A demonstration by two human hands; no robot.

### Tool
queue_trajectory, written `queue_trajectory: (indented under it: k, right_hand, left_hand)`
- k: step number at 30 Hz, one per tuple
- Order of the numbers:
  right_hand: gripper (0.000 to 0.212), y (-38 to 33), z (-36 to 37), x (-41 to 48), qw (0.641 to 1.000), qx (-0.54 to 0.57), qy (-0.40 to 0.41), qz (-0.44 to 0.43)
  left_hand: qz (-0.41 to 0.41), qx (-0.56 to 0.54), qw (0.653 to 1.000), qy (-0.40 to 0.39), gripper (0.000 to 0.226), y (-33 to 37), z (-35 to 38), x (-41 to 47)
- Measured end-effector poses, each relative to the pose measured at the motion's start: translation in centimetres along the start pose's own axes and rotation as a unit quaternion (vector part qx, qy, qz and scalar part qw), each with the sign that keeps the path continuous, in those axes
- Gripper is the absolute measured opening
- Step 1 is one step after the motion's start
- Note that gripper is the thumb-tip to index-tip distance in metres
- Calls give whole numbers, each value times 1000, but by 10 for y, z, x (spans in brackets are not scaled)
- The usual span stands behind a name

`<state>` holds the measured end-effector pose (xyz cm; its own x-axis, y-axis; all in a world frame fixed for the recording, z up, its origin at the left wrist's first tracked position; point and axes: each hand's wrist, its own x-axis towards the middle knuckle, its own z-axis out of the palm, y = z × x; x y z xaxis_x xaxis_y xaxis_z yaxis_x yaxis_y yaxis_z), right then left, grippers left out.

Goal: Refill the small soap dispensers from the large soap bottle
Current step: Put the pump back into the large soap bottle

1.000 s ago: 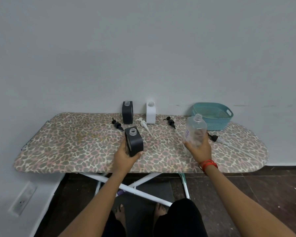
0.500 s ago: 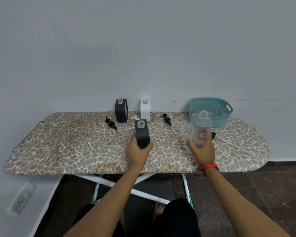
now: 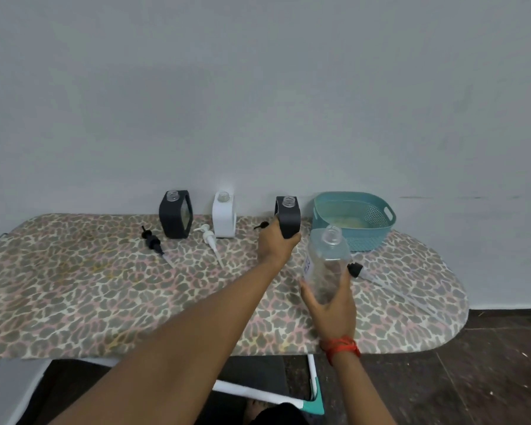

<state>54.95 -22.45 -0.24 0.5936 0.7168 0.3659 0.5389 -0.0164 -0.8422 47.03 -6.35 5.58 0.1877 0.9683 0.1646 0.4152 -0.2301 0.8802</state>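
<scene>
Three small square dispensers: a black plastic dispenser point(image 3: 174, 216), a white plastic dispenser point(image 3: 224, 218), and a second black dispenser point(image 3: 288, 217) gripped by the left hand point(image 3: 275, 247). The right hand point(image 3: 331, 305) grips one large clear bottle point(image 3: 327, 265).

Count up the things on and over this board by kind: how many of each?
Black dispensers: 2, one in the left hand
White dispenser: 1
Clear bottle: 1, in the right hand
Pumps: 4
Basket: 1
Total: 9

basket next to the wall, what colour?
Teal, with a perforated side; the basket shows best in the head view.
</scene>
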Motion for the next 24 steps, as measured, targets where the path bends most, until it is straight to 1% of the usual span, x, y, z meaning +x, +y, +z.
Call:
queue_trajectory:
  k: [5, 11, 14, 17, 19, 21, 23, 24]
  right_hand:
    - [102, 7, 4, -1, 1000, -8, 3, 0]
    - [98, 8, 5, 0, 1000, -9, 15, -16]
    - [99, 6, 5, 0, 999, -25, 16, -20]
    - [100, 2, 3, 1, 999, -36, 10, -9]
    - [100, 0, 1, 1, 999, -40, 7, -8]
    - [100, 0, 0, 0, 999, -48, 8, -14]
    - [98, -1, -1, 0, 999, -50, 11, -12]
    - [96, -2, -2, -1, 999, -42, 10, -5]
  left_hand:
    - [-21, 17, 1000, 7, 56, -9, 18, 31]
    - [-22, 12, 999, 24, 60, -20, 29, 36]
    - [-26, -19, 999, 30, 62, -15, 25, 35]
    - [-13, -60, 997, 40, 64, -7, 12, 25]
    - [9, -92, 994, 62, 62, -6, -3, 5]
    - [11, -137, 988, 72, 64, -12, -23, -21]
    - [1, -164, 986, 40, 66, -28, -49, -47]
    - [-4, -168, 986, 21, 62, -39, -64, -60]
